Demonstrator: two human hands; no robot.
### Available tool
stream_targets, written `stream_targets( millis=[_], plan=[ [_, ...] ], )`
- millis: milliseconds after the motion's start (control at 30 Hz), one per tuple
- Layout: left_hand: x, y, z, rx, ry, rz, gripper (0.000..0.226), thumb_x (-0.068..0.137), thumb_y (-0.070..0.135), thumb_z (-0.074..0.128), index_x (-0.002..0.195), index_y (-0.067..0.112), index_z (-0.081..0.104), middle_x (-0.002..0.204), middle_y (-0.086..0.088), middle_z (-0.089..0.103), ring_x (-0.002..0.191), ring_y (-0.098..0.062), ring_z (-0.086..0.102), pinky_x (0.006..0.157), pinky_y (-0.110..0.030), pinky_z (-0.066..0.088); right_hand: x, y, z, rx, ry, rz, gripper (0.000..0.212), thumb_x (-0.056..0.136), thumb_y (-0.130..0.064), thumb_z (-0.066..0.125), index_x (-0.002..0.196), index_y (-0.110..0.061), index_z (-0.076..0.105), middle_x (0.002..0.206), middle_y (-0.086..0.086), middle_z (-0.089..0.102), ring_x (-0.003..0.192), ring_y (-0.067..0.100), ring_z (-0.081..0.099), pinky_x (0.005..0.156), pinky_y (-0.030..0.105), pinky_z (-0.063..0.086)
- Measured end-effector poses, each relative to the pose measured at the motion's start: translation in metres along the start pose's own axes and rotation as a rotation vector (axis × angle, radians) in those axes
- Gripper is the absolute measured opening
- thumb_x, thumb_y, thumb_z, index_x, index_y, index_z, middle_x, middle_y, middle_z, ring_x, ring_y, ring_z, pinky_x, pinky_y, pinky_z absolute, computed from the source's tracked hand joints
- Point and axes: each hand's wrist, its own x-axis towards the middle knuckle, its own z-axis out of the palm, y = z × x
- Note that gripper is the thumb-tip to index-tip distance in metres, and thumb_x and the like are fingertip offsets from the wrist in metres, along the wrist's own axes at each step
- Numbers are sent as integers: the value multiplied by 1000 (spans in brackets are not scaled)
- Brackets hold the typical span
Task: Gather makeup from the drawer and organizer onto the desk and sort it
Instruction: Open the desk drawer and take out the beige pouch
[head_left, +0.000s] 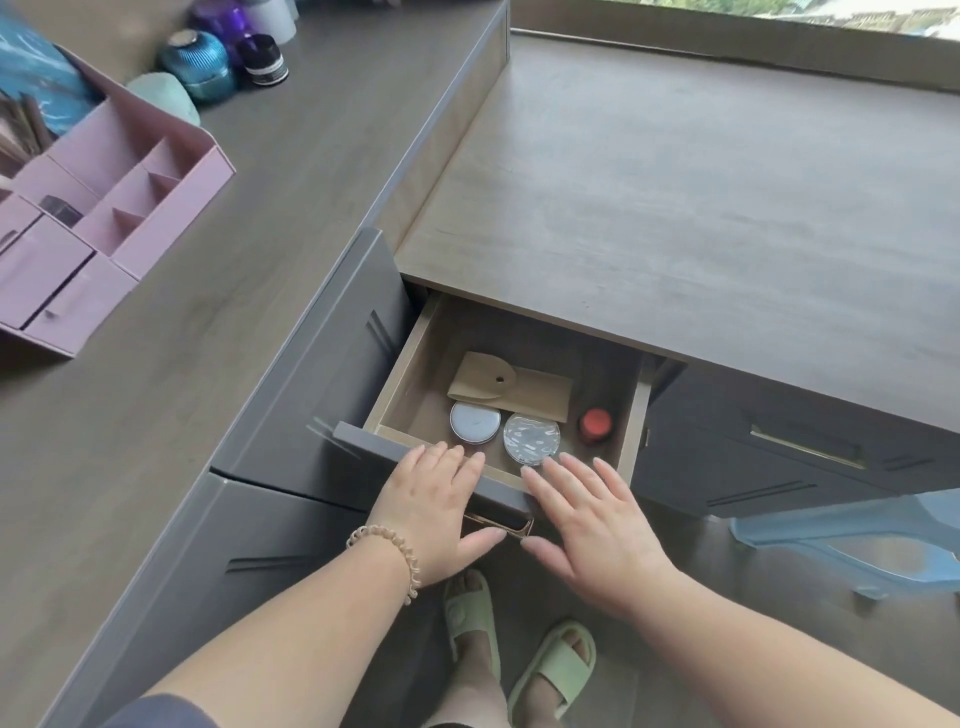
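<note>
The task looks barely begun: the drawer (400, 384) stands pulled out, yet nothing from it lies on the worktop (675, 208) beyond it, which shows only bare wood grain. The left hand (436, 514) rests on the drawer's front edge, its fingers (452, 460) draped flat over the rim and the thumb near the brass handle (498, 522) below; it grips no makeup. The right hand (592, 525) hovers with fingers (561, 475) spread and empty, their tips just short of a clear-lidded round compact (531, 438). Just past the left fingertips sits a round tin with a pale lid (474, 422), and behind both lies a tan pouch (506, 385). Off to the right of the right fingertips stands a red-capped bottle (595, 423). Well away to the left, the pink organizer (171, 208) sits on the side worktop with most visible compartments looking empty, a few items at its left edge; jars (200, 65) stand behind it. So opening is done; gathering from both places and all sorting appear to remain.
</note>
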Motion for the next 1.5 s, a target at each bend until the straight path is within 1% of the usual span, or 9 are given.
stream_targets(
  millis=[100, 200, 400, 567, 833, 967, 1200, 1367, 1500],
  plan=[
    [10, -2, -10, -19, 67, 35, 86, 81, 75, 19, 137, 15, 43, 127, -1, 60, 118, -20, 54, 109, -39, 28, 24, 6, -10, 67, 60, 91, 63, 89, -60, 30, 140, -25, 38, 142, 3, 47, 134, 25, 40, 113, 41, 20],
    [36, -7, -13, -128, 297, -21, 63, 85, 63, 33, 121, 18, 59, 109, 4, 69, 101, -17, 63, 96, -35, 39, 53, 12, -14, 56, 67, 156, 57, 90, -53, 34, 140, -25, 37, 147, 5, 40, 137, 25, 35, 113, 43, 23],
    [117, -25, -10, -159, -37, -215, 71, 88, 38, 54, 147, 24, 17, 156, -9, 20, 139, -28, 27, 109, -43, 30, 97, 30, 1, -2, -61, 221, 58, 94, -39, 41, 146, -29, 19, 155, 7, 21, 143, 30, 14, 115, 45, 9],
    [158, -29, 17, -620, -196, -627, 70, 88, 36, 54, 146, 18, 18, 150, -13, 29, 130, -36, 39, 105, -47, 36, 117, 30, 23, 0, -182, 314, 61, 91, -35, 45, 146, -30, 18, 144, 10, 38, 131, 32, 34, 115, 48, 7],
    [180, -37, 26, -1099, 74, -989, 52, 85, 25, 60, 132, 9, 46, 120, -10, 59, 110, -34, 57, 94, -39, 45, 118, 26, 53, 7, -184, 310, 62, 69, -27, 65, 128, -20, 51, 115, 14, 62, 94, 34, 60, 106, 54, 29],
    [171, -35, 3, -1156, 57, -862, 11, 80, 20, 59, 78, 11, 64, 68, -1, 59, 68, -25, 57, 61, -29, 43, 117, 28, 35, 28, -79, 220, 58, 67, -28, 66, 123, -21, 53, 121, 10, 59, 107, 35, 55, 106, 55, 28],
    [127, -27, -85, -1310, 233, -503, 4, 86, 19, 65, 81, 19, 65, 75, 3, 69, 66, -8, 62, 57, -19, 48, 104, 39, -26, 300, 273, 171, 63, 75, -30, 59, 135, -23, 40, 140, 5, 48, 125, 21, 47, 111, 42, 25],
    [120, -6, -153, -1513, 217, -225, 10, 86, 12, 66, 78, 18, 67, 75, -4, 70, 72, -16, 63, 75, -37, 52, 71, 67, -72, 492, 453, 197, 65, 82, -41, 51, 142, -29, 27, 144, -4, 42, 132, 6, 33, 114, 34, 16],
    [146, 56, -194, -1582, 177, -68, 6, 89, 9, 60, 86, 9, 64, 78, -10, 65, 74, -23, 59, 74, -41, 51, 29, 115, -106, 664, 626, 273, 62, 84, -35, 53, 142, -28, 31, 130, -17, 46, 118, -7, 40, 106, 40, 33]
  ],
)
